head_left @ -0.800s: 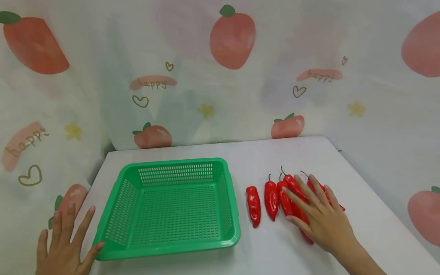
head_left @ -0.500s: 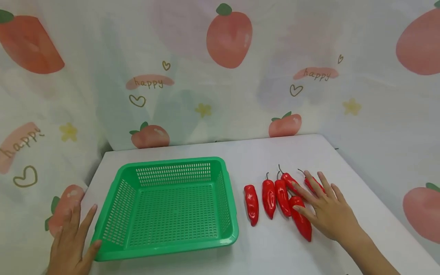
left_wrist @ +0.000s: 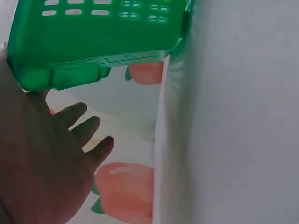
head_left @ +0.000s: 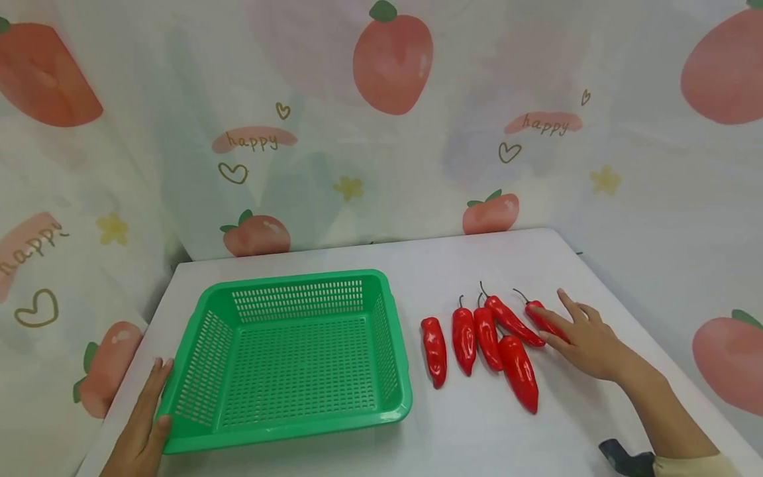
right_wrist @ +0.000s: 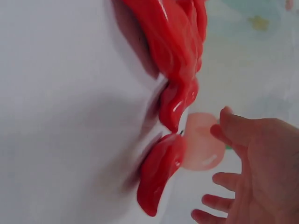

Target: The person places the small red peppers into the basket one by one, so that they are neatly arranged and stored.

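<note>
A green plastic basket (head_left: pixel 304 371) with slotted walls stands on the left of the white table. At its left front corner is my left hand (head_left: pixel 138 424), fingers extended along the outer side and thumb by the rim. The left wrist view shows this hand (left_wrist: pixel 46 154) close against the basket wall (left_wrist: pixel 93 42). Over the rightmost red chili pepper (head_left: pixel 539 317) hovers my right hand (head_left: pixel 590 338), fingers loosely spread and holding nothing. In the right wrist view a gap separates the hand (right_wrist: pixel 261 163) from that pepper (right_wrist: pixel 161 170).
Several other glossy red chili peppers lie right of the basket, among them a stemless one (head_left: pixel 434 352) nearest to it and a thick one (head_left: pixel 520 374) in front. The white table (head_left: pixel 465 437) is enclosed by fruit-printed cloth (head_left: pixel 417 172). A dark object (head_left: pixel 626 457) shows by the right sleeve.
My right hand has moved right, off the middle peppers to the rightmost one. My left hand has come in toward the basket's left side. The view has shifted slightly.
</note>
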The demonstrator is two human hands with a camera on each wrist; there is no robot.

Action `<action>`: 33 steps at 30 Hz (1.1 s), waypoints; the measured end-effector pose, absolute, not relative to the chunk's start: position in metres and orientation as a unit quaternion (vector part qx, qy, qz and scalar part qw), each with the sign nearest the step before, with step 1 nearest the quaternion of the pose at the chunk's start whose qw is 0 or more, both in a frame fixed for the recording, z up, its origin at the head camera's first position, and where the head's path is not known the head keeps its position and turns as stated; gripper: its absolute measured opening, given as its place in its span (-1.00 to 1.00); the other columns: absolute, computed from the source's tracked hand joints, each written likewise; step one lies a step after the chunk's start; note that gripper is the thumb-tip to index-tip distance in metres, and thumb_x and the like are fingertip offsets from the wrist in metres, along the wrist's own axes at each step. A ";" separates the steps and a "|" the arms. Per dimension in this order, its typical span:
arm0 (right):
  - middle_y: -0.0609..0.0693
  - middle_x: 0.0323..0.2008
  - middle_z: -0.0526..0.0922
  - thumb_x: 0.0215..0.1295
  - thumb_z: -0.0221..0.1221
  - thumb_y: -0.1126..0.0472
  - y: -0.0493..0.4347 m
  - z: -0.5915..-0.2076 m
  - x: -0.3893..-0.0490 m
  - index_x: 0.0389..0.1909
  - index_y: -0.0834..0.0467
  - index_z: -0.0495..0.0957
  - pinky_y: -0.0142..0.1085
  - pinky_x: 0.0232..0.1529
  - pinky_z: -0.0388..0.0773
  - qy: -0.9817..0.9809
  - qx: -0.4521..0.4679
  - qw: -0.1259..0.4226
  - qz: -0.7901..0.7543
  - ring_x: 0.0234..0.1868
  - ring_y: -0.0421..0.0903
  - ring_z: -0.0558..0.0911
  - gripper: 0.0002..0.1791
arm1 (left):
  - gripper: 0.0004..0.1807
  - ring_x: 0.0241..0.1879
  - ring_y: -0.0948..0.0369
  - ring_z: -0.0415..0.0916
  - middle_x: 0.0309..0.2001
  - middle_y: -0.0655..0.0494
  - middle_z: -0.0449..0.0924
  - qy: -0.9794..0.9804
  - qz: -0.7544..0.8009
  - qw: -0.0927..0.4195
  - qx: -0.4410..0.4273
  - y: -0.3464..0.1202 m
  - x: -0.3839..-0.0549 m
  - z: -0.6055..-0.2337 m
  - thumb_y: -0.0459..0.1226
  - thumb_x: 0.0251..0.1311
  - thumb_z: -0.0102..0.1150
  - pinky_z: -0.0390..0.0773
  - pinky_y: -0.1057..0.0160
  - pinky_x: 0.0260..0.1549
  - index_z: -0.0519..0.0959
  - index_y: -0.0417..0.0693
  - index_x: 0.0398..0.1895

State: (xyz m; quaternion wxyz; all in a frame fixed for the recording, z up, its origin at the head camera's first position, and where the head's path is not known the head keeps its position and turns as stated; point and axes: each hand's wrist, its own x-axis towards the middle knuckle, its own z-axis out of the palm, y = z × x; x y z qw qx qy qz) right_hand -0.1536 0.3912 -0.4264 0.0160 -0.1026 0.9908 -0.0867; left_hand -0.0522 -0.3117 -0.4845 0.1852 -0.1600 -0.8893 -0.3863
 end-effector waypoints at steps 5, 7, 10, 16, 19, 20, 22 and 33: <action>0.61 0.38 0.11 0.44 0.24 0.08 0.399 -0.432 -0.169 0.46 0.19 0.32 0.45 -0.08 0.46 0.981 -0.112 0.053 -0.150 0.27 0.66 0.15 -0.35 | -0.38 0.53 0.47 -0.22 0.64 0.33 -0.15 -0.869 -0.430 0.175 -0.170 -0.306 -0.049 -0.484 -0.44 0.61 -0.37 -0.21 0.56 0.30 -0.09 -0.17 0.67; 0.61 0.35 0.16 0.44 0.24 0.12 0.401 -0.435 -0.172 0.45 0.19 0.32 0.42 -0.09 0.48 0.978 -0.115 0.063 -0.160 0.26 0.65 0.15 -0.37 | -0.40 0.53 0.45 -0.18 0.63 0.30 -0.10 -0.860 -0.450 0.166 -0.175 -0.304 -0.049 -0.484 -0.45 0.61 -0.42 -0.19 0.55 0.30 -0.09 -0.20 0.66; 0.59 0.31 0.25 0.41 0.27 0.18 0.405 -0.439 -0.175 0.44 0.19 0.32 0.37 -0.10 0.52 0.976 -0.119 0.068 -0.168 0.25 0.62 0.21 -0.36 | -0.39 0.50 0.47 -0.15 0.60 0.34 -0.07 -0.850 -0.480 0.135 -0.168 -0.302 -0.050 -0.483 -0.45 0.61 -0.44 -0.14 0.57 0.26 -0.08 -0.13 0.67; 0.49 0.16 0.43 0.32 0.35 0.20 0.411 -0.446 -0.177 0.46 0.18 0.30 0.15 -0.22 0.64 0.975 -0.123 0.074 -0.172 0.15 0.53 0.39 -0.27 | -0.37 0.45 0.53 -0.13 0.57 0.34 -0.09 -0.842 -0.519 0.081 -0.125 -0.297 -0.051 -0.481 -0.38 0.65 -0.35 -0.07 0.62 0.16 -0.08 0.06 0.69; 0.43 0.07 0.46 0.27 0.40 0.19 0.412 -0.449 -0.179 0.46 0.18 0.28 0.10 -0.25 0.67 0.974 -0.119 0.076 -0.179 0.12 0.48 0.43 -0.21 | -0.38 0.43 0.55 -0.14 0.58 0.32 -0.11 -0.843 -0.524 0.068 -0.105 -0.296 -0.051 -0.480 -0.33 0.67 -0.32 -0.06 0.64 0.13 -0.08 0.14 0.70; 0.41 0.04 0.46 0.25 0.41 0.19 0.412 -0.450 -0.180 0.46 0.19 0.27 0.08 -0.26 0.67 0.973 -0.119 0.074 -0.185 0.10 0.46 0.43 -0.20 | -0.38 0.42 0.56 -0.14 0.58 0.32 -0.12 -0.843 -0.525 0.067 -0.099 -0.296 -0.051 -0.481 -0.32 0.67 -0.32 -0.06 0.64 0.12 -0.08 0.15 0.70; 0.36 -0.01 0.45 0.23 0.43 0.19 0.414 -0.453 -0.182 0.46 0.19 0.26 0.03 -0.29 0.68 0.971 -0.114 0.073 -0.195 0.06 0.41 0.45 -0.17 | -0.38 0.41 0.57 -0.13 0.57 0.34 -0.12 -0.842 -0.528 0.063 -0.090 -0.296 -0.050 -0.481 -0.29 0.68 -0.32 -0.05 0.65 0.11 -0.09 0.17 0.70; 0.31 -0.06 0.48 0.32 0.38 0.09 0.413 -0.454 -0.190 0.46 0.27 0.25 -0.02 -0.31 0.68 0.966 -0.075 0.077 -0.236 -0.05 0.27 0.52 -0.20 | -0.41 0.40 0.59 -0.19 0.59 0.26 -0.19 -0.826 -0.560 0.039 -0.052 -0.295 -0.046 -0.481 -0.19 0.70 -0.39 -0.22 0.46 0.25 -0.11 0.23 0.70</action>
